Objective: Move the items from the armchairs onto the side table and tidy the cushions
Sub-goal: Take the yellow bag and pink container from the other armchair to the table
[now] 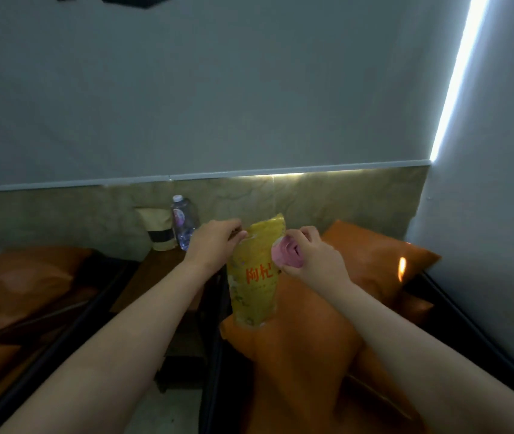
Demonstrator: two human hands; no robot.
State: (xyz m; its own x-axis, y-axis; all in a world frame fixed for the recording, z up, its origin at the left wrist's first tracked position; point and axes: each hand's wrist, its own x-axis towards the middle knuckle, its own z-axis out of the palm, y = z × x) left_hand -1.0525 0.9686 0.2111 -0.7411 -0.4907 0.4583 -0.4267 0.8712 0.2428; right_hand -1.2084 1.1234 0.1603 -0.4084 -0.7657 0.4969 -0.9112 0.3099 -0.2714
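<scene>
A yellow snack bag [254,277] with red characters hangs upright over the orange cushion [299,355] of the right armchair. My left hand [215,242] pinches the bag's top left corner. My right hand [315,258] grips a pink object [287,250] pressed against the bag's right side; what the pink object is I cannot tell. The dark wooden side table [146,277] stands between the two armchairs, just left of the bag. On its far end stand a clear water bottle [183,223] and a beige pouch [160,230] with a black band.
A second orange cushion [380,255] leans at the back of the right armchair. The left armchair [14,292] has an orange seat and a black frame. Behind the table runs a marbled wall panel [61,214] under a lowered blind. Pale floor [174,408] shows below the table.
</scene>
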